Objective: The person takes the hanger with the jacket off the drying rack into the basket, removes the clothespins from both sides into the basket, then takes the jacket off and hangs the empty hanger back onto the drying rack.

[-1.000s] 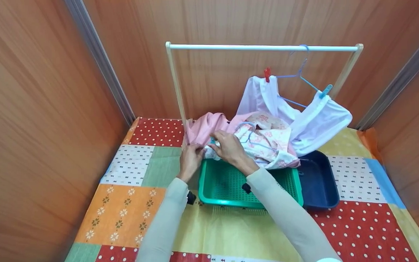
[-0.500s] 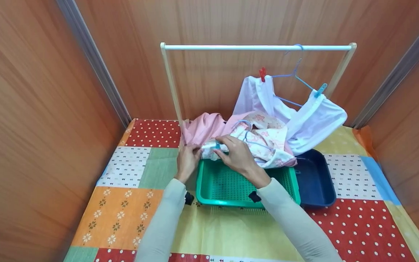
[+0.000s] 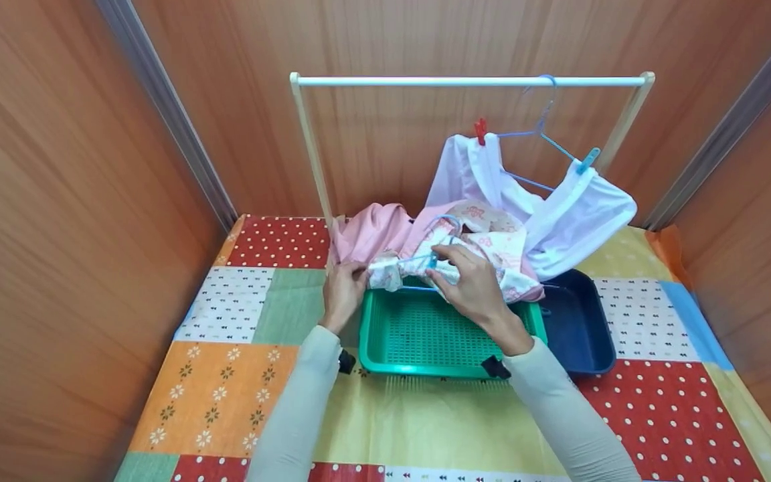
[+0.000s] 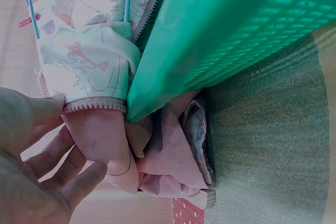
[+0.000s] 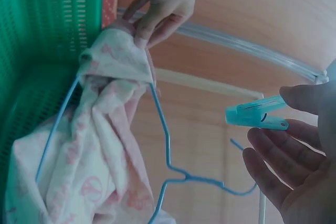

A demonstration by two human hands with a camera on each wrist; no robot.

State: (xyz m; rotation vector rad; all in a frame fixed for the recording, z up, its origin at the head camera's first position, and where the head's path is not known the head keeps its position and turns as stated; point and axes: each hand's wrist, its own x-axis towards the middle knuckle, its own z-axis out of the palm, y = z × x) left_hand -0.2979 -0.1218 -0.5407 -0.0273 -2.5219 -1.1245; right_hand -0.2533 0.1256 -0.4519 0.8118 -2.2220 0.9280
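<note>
My left hand (image 3: 344,291) pinches the left end of a pink and white printed garment (image 4: 84,61) with a zip edge, thumb on its folded rim. That fold wraps one corner of a blue wire hanger (image 5: 167,140), which lies over the garment. Between the thumb and fingers of my right hand (image 3: 476,284) is a light-blue clothespin (image 5: 257,115), held apart from the cloth in the right wrist view. Plain pink cloth (image 3: 375,231) is bunched behind the left hand.
A green basket (image 3: 452,369) stands under the hands, with a dark blue tray (image 3: 603,335) at its right. Behind is a rack with a white bar (image 3: 412,82). White cloth (image 3: 579,221) hangs there from a hanger, clipped with a red clothespin (image 3: 480,131) and a blue one (image 3: 588,161).
My right hand has moved right, away from the left hand, carrying the clothespin from the garment's left end. My left hand keeps its hold on that end.
</note>
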